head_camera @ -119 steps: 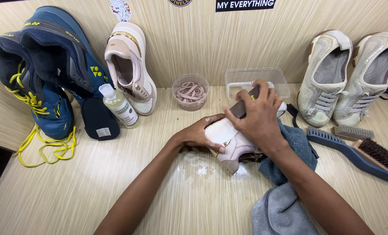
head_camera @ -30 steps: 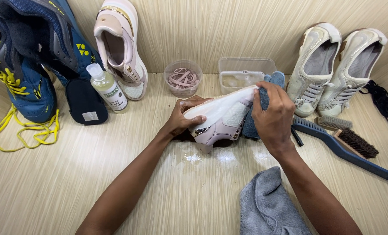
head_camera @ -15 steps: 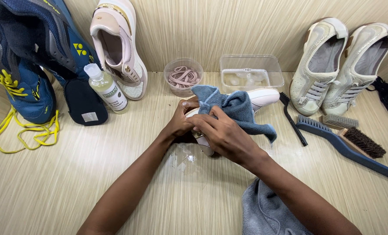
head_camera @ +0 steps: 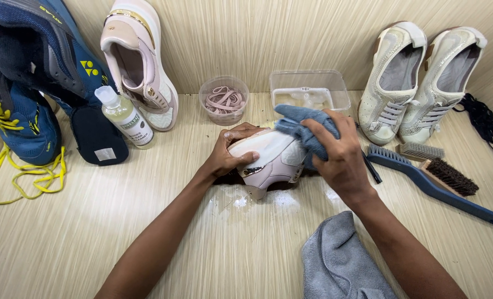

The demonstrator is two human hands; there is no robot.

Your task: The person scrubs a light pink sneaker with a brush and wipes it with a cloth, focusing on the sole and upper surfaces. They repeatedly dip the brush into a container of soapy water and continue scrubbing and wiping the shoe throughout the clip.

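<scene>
The left hand (head_camera: 228, 153) grips the heel end of a pale pink shoe (head_camera: 270, 157) lying on its side on the wet bench (head_camera: 91, 232), while the right hand (head_camera: 337, 152) is closed around a bunched blue cloth (head_camera: 304, 128) pressed against the shoe's far end. A grey cloth (head_camera: 340, 260) lies just below the right wrist (brushes (head_camera: 434, 171) rest to that hand's right), and a clear tub (head_camera: 310, 91) sits just beyond both hands.

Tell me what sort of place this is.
Likely a shoe-cleaning bench: shoes lean on the wall, brushes and a cleaner bottle lie out, and the right hand presses a cloth on a sneaker.
</scene>
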